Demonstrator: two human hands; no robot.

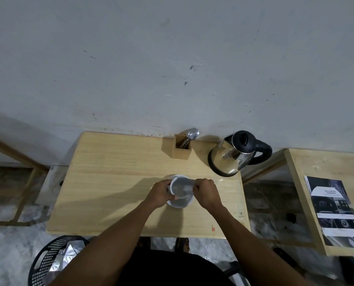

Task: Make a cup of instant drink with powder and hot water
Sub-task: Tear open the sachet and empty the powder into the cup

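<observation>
- Head view: both my hands over the white cup (180, 201), mid-table (110, 182), toward the near edge.
- Left hand (160, 193) at the cup's left rim, fingers curled; looks like it pinches the sachet's (183, 187) lower left corner against the rim, exact contact blurred.
- Right hand (206, 193) at the cup's right side, fingers clenched on the sachet's right end.
- Sachet is grey, blurred, stretched across the cup mouth between both hands. Can't tell if it's torn open or if powder is in the cup.
- Kettle (236, 153), steel with black lid and handle, at the far right corner, apart from the cup.
- Wooden holder (181, 148) with a spoon (191, 134) by the wall, left of the kettle.
- Black basket (54, 263) with foil wrappers on the floor, lower left.
</observation>
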